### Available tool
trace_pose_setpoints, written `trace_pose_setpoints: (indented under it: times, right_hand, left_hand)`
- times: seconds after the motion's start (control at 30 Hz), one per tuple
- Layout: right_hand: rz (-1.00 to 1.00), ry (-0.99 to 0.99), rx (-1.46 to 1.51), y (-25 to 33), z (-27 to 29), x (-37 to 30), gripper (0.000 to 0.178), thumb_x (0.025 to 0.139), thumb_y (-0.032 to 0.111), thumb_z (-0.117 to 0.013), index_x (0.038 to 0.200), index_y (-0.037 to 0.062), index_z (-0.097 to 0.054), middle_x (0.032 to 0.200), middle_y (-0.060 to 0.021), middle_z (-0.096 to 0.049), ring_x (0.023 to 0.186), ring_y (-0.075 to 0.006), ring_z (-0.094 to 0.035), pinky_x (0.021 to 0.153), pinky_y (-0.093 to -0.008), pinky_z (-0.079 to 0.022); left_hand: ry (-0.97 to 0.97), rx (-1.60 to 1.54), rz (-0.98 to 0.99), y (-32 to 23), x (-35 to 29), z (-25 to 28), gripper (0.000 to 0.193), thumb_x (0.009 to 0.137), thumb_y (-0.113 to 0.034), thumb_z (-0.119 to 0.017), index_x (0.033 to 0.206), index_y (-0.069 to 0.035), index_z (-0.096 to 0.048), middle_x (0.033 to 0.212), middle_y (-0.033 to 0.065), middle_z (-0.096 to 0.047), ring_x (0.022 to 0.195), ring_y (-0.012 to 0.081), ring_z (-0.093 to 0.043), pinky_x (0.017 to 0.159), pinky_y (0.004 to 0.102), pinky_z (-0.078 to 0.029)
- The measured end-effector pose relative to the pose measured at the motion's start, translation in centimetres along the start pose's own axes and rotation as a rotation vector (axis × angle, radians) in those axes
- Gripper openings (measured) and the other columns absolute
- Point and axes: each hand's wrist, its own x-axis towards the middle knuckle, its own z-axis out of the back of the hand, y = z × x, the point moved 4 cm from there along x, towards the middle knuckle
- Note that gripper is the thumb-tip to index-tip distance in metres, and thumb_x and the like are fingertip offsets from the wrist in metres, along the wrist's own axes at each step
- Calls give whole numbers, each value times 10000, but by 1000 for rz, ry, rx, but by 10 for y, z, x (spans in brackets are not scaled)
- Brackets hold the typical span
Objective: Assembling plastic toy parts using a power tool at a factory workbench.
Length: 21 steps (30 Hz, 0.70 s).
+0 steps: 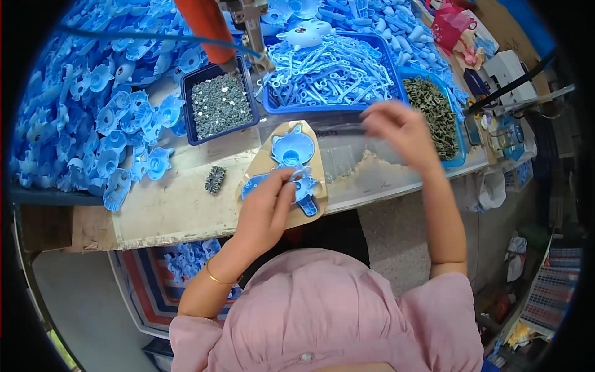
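My left hand (268, 204) has its fingers closed on a small light-blue plastic part over a tan fixture board (255, 180). Set in that board is a blue plastic shell half (293, 149) shaped like a toy animal, with a round hollow head. The fingers partly cover its lower body. Raised between two containers, my right hand (403, 133) is smeared by motion, so its grip is unclear. Nearest to it are a dark-blue basket (334, 110) of long light-blue plastic link pieces and a bright-blue tray (462, 133) of grey-green small parts.
A red-orange power driver (207, 28) hangs over a dark tray (187, 111) of small screws. A grey-green clump of small parts (215, 179) lies left of the board. Piles of blue shells (62, 111) cover the table's left side. A white toy head (307, 34) rests on the basket.
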Motion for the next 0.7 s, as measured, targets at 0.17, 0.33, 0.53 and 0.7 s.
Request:
trace_pose_setpoints:
  times: [0.17, 0.33, 0.53, 0.7]
  right_hand:
    - [84, -508, -846, -80, 121, 31, 215, 891, 39, -656, 1100, 37, -706, 946, -118, -691, 873, -281, -660, 775, -372, -528]
    - [321, -323, -1073, -111, 136, 45, 202, 871, 36, -656, 1070, 48, -691, 949, -136, -638, 973, -352, -617, 826, -424, -509]
    - [21, -407, -772, -85, 141, 34, 148, 911, 90, -630, 1036, 20, -671, 924, -99, -726, 839, -223, -712, 776, -316, -540]
    - [34, -301, -263, -72, 125, 20, 231, 926, 81, -635, 1140, -1, -667, 942, -57, -716, 865, -156, -704, 783, -296, -544]
  left_hand:
    - [14, -118, 36, -7, 4, -2, 176, 1016, -88, -543, 1149, 2, -615, 878, 132, -665, 773, 230, -660, 692, 326, -502]
    - [35, -71, -33, -1, 6, -9, 203, 1032, -98, -526, 1160, 33, -614, 876, 58, -642, 803, 111, -604, 739, 259, -482]
    - [6, -103, 38, 4, -1, -1, 198, 1026, -95, -536, 1156, 28, -622, 899, 97, -674, 811, 157, -664, 732, 281, -504]
    - [0, -121, 12, 4, 0, 2, 185, 1024, -90, -538, 1145, 20, -622, 922, 114, -686, 792, 177, -680, 718, 294, -517]
